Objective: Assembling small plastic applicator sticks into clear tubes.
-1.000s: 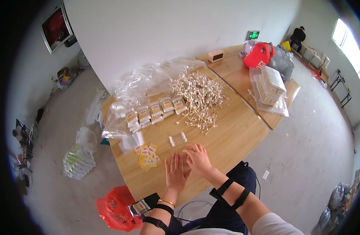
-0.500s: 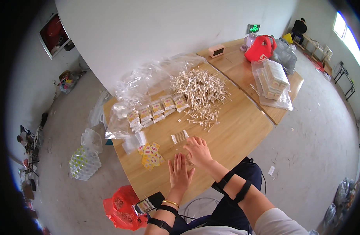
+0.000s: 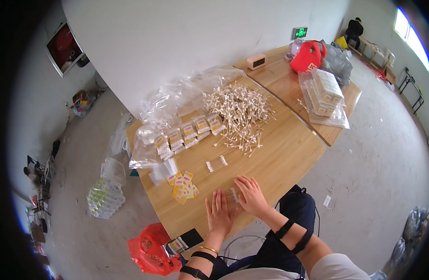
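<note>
A: Low in the frame, just left of centre, the left hand (image 3: 219, 214) lies flat on the pale wooden table (image 3: 289, 154), fingers straight and slightly spread, gripping nothing.

B: And the right hand (image 3: 252, 196) sits just beside it, palm down, fingers loosely spread, fingertips pointing up and left.

A: Between them there's a small clear packet of white cotton swabs (image 3: 231, 195), flat on the wood. Both hands touch its edges; neither lifts it.

B: Just above, towards the middle, a short row of loose swabs (image 3: 217, 163) lies on its own, apart from the hands.

A: Left of the hands, a scatter of small yellow paper labels (image 3: 183, 185). Higher up, a row of filled yellow-labelled packets (image 3: 189, 133) runs towards the crumpled clear plastic bags (image 3: 177, 100).

B: The big heap of loose cotton swabs (image 3: 240, 114) dominates the upper centre. Upper right, a clear bag of stacked boxes (image 3: 324, 95) and a red bag (image 3: 307, 57).

A: Down on the floor at lower left, a red plastic bag (image 3: 149, 249).
</note>
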Available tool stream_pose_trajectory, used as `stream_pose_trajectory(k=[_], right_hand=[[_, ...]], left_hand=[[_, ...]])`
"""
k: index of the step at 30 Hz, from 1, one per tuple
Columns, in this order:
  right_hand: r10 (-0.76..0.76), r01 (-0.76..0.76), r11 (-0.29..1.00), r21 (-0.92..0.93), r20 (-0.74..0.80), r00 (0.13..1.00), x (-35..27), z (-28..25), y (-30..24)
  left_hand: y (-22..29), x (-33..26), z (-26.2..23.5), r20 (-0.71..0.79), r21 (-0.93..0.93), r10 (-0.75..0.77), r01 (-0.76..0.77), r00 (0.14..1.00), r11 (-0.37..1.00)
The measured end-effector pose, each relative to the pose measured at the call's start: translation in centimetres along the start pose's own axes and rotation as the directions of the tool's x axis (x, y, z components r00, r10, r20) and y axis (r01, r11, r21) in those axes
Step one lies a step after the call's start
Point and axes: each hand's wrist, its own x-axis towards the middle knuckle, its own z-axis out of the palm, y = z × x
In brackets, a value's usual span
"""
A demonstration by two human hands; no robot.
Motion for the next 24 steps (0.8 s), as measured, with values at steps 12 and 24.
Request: stream_pose_trajectory(k=[12,24], right_hand=[[-0.059,0.114,0.954,-0.276,0.199,0.978,-3.4,1.3,-1.7],[-0.111,0.159,0.939,-0.306,0.169,0.979,-2.5,2.4,-2.0]], left_hand=[[0.1,-1.3,-0.3,0.043,0.059,-0.011,0.008,0.999,0.998],[-2.1,-0.7,-0.8,0.026,0.07,-0.096,0.094,0.995,0.993]])
